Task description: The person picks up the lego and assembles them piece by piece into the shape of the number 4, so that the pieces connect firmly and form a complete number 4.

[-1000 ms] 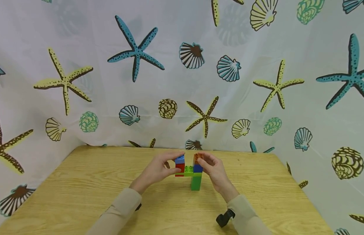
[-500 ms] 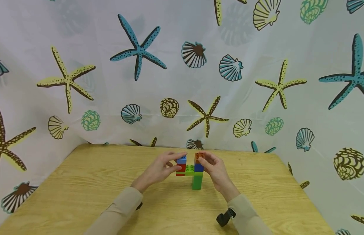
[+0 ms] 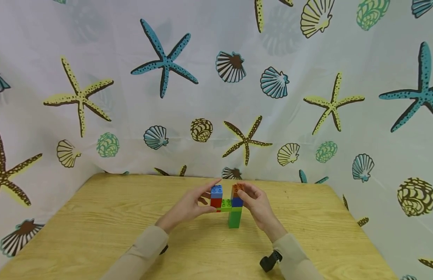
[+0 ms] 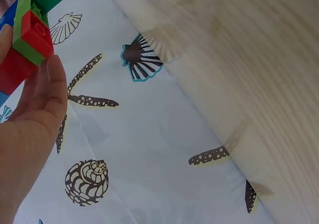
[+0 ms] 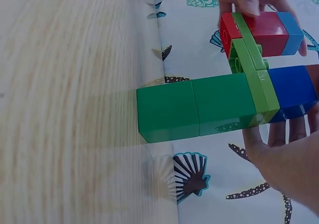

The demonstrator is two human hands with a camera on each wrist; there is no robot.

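Note:
A toy building brick structure [image 3: 226,205] stands between both hands in the head view. Two dark green bricks [image 5: 194,107] form its single leg, resting on the table, and a lime piece [image 5: 254,79] spans sideways on top. The right column carries a dark blue brick [image 5: 293,92] and an orange-brown brick [image 3: 237,188]. On the left end sit a red brick [image 5: 269,32] and a light blue brick [image 3: 216,189], with a small red brick [image 4: 36,34] underneath. My left hand [image 3: 191,204] holds the left column between thumb and fingers. My right hand [image 3: 259,206] grips the orange-brown and dark blue bricks.
The wooden table [image 3: 108,225] reaches back to a white curtain [image 3: 202,101] printed with starfish and shells. Both sleeves come in from the front edge, and a black wrist device [image 3: 270,260] hangs beside the right forearm.
My left index finger has lifted off the light blue brick's top, so its studs show. The left thumb has slid down the red brick. My right hand keeps its hold.

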